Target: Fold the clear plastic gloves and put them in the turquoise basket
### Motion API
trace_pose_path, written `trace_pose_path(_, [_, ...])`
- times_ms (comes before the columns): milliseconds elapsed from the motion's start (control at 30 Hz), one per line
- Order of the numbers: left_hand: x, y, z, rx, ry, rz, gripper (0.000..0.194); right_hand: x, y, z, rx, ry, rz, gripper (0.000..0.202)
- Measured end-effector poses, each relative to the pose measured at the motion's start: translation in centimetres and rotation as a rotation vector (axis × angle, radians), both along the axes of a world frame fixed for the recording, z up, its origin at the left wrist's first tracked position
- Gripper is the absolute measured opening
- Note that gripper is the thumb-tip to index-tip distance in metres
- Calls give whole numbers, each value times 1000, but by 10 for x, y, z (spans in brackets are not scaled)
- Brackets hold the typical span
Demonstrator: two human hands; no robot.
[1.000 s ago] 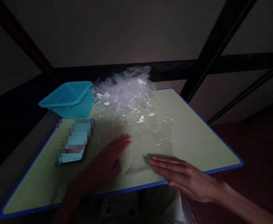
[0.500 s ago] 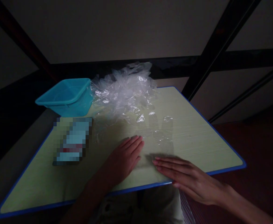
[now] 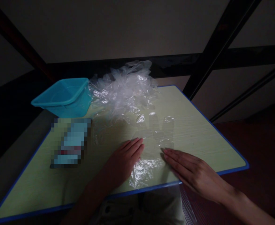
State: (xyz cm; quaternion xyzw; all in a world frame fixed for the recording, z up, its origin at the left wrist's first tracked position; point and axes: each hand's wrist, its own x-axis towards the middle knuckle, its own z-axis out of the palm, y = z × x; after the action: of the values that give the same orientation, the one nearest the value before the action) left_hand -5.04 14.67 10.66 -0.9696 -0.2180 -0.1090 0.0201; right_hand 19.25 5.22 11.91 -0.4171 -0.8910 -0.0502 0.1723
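Note:
A clear disposable plastic glove [image 3: 165, 132] lies on the table in front of me, its finger shapes pointing away and its wrinkled lower part [image 3: 144, 175] near the front edge. My left hand [image 3: 128, 159] rests flat with fingers stretched out, at the left side of this glove. At the glove's right side is my right hand [image 3: 193, 170], fingers straight and held together, the fingertips at the film. Neither hand grips anything that I can see. Behind them a heap of crumpled clear plastic gloves [image 3: 128, 87] spreads over the far part of the table.
A turquoise plastic basin [image 3: 78, 101] stands at the back left of the pale table [image 3: 203, 143], which has a blue rim. Nearer on the left lies a flat, pixelated object [image 3: 75, 137] that looks like a phone. A wall with dark beams rises behind.
My right hand has shifted slightly up and to the right. Shiny wrinkles now show in the film between the hands. My left hand stays nearly in place.

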Motion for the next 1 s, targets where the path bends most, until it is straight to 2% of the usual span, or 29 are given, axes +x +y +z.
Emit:
trace_pose_path(400, [0,1,0,21,-50,-19,33,-3,1,4,63,-113,-95,35])
trace_pose_path(633, [-1,1,1,31,-57,-20,31,-2,-1,6,73,-162,-87,38])
trace_pose_path(1000, [-6,2,3,75,-97,-9,28,3,-1,3,31,-107,-72,38])
